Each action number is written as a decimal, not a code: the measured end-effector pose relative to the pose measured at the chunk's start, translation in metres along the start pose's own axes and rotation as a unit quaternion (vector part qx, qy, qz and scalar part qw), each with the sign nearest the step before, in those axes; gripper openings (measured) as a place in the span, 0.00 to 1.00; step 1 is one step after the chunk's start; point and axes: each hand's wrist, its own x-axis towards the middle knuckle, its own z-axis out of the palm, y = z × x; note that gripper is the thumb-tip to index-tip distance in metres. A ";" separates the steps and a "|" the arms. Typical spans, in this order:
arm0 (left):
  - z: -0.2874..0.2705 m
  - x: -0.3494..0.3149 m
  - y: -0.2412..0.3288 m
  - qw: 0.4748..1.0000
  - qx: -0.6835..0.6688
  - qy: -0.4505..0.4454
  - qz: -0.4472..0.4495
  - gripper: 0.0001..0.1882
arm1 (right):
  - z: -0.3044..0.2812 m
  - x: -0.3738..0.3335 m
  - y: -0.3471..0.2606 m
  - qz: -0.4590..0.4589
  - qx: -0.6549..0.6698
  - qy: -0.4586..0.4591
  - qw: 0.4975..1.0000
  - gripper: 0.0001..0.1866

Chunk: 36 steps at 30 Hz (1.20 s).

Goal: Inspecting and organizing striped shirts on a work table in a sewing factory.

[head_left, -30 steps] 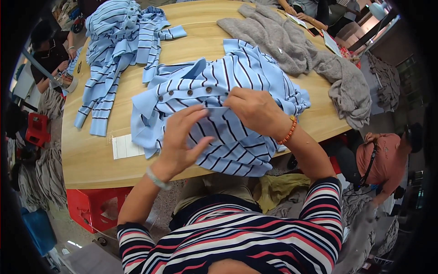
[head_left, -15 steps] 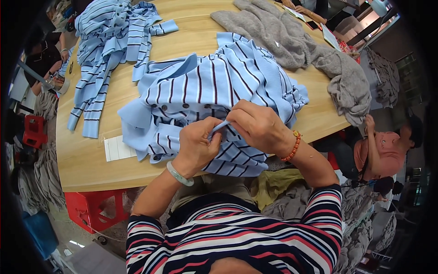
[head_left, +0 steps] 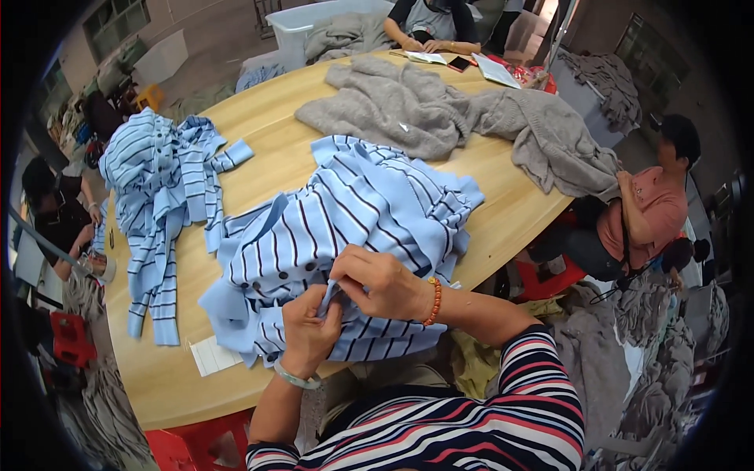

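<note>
A crowded workroom is surrounding a rounded wooden table, with grey knitwear heaped on the floor and 3 other people sitting around the edges: 1 at the far end over papers, 1 in a pink top to the right, 1 at the left rim. A grey sweater is sprawling across the far side of the table, well beyond the hands. A 2nd striped garment is lying well off to the left, and a white slip is sitting at the near edge, just left of the left hand.

The striped cardigan, pale blue with dark lines, is lying bunched directly under and beyond both hands, its long axis running from near left to far right, its button row lying just left of the hands.

The left hand and the right hand are meeting fingertip to fingertip, both pinching a small fold of the cardigan's fabric between them. The right wrist is wearing an orange bead bracelet, the left a pale bangle.
</note>
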 end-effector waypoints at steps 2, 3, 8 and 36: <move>0.002 -0.004 0.000 0.999 0.028 0.014 0.005 0.03 | 0.000 -0.002 -0.001 0.007 0.009 0.005 1.000 0.10; 0.002 -0.006 0.001 0.999 0.037 0.019 0.009 0.03 | -0.001 -0.003 -0.001 0.009 0.020 0.002 1.000 0.10; 0.003 -0.013 0.005 0.997 0.068 0.022 0.040 0.03 | -0.001 -0.008 -0.006 0.012 0.047 0.007 0.999 0.07; 0.014 -0.013 -0.042 0.792 -0.572 0.007 -0.213 0.17 | -0.010 -0.023 0.001 -0.111 0.005 0.027 0.993 0.10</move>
